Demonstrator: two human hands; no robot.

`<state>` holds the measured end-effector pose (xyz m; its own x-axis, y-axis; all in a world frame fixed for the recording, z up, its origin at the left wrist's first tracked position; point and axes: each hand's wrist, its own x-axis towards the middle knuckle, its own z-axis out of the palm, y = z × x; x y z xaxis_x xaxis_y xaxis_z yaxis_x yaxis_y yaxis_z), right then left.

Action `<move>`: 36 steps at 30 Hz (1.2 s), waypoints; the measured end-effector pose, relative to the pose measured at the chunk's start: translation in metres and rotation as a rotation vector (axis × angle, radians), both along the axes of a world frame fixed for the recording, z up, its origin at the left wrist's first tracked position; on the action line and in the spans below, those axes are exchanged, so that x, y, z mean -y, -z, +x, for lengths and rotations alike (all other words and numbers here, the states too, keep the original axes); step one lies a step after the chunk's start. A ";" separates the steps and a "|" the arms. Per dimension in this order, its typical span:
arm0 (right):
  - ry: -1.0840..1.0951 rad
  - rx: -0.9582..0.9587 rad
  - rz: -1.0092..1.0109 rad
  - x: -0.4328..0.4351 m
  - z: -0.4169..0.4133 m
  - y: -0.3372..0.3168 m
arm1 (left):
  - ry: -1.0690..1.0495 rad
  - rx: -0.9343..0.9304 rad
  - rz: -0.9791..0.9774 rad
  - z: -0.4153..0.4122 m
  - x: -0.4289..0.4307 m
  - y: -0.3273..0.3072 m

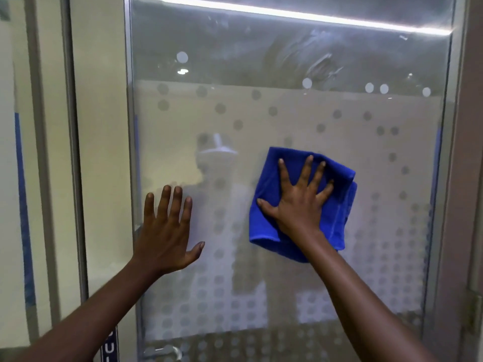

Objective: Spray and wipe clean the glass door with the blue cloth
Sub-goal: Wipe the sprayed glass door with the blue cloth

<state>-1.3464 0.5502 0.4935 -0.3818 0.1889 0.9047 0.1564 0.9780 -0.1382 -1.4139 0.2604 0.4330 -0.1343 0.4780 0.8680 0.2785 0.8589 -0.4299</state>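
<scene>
The glass door point(287, 113) fills the view, frosted with rows of grey dots and streaked with smears near the top. A folded blue cloth point(337, 220) is pressed flat against the glass right of centre. My right hand point(298, 199) lies spread on the cloth, fingers apart, palm pushing it onto the pane. My left hand point(167, 231) rests flat on the glass near the door's left edge, fingers spread, holding nothing. No spray bottle is in view.
A metal frame point(128, 152) borders the door on the left and a brown jamb point(465, 178) with a hinge on the right. A door handle point(162, 352) shows at the bottom left. A cream wall panel point(102, 126) stands left of the door.
</scene>
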 end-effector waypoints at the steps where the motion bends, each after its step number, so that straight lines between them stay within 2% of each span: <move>1: 0.008 -0.006 -0.047 0.000 0.000 -0.011 | 0.001 -0.003 0.001 0.000 0.000 0.000; 4: -0.001 -0.036 -0.089 0.019 -0.005 -0.046 | -0.002 -0.008 -0.001 -0.001 -0.001 0.001; 8: -0.056 -0.050 0.096 0.072 -0.014 -0.067 | -0.005 -0.016 -0.006 -0.003 -0.001 0.000; 11: -0.111 -0.050 0.262 0.105 -0.020 -0.045 | 0.017 -0.022 -0.003 -0.002 -0.001 0.001; 13: -0.138 -0.052 0.305 0.112 -0.022 -0.020 | 0.043 -0.024 -0.012 -0.002 0.000 0.001; 18: -0.148 0.015 0.338 0.082 -0.017 0.050 | 0.030 -0.010 -0.016 -0.002 0.001 -0.001; 22: -0.057 0.096 0.263 0.024 -0.003 0.065 | 0.013 0.020 -0.014 -0.002 0.001 -0.001; 26: 0.030 0.117 0.061 -0.032 0.010 0.033 | 0.014 0.031 -0.009 -0.001 -0.001 0.000; 30: 0.021 0.038 -0.077 -0.047 0.011 -0.026 | 0.029 0.018 -0.002 -0.001 -0.002 0.000; 33: -0.006 -0.018 -0.104 -0.019 0.003 -0.068 | 0.032 0.017 -0.003 -0.001 -0.002 0.000; 36: -0.038 -0.021 0.015 0.031 -0.005 -0.078 | 0.030 0.015 -0.008 0.000 -0.001 0.000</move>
<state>-1.3512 0.5193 0.5715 -0.3688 0.1611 0.9154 0.1166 0.9851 -0.1264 -1.4137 0.2619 0.4332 -0.1327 0.4888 0.8623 0.3101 0.8467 -0.4323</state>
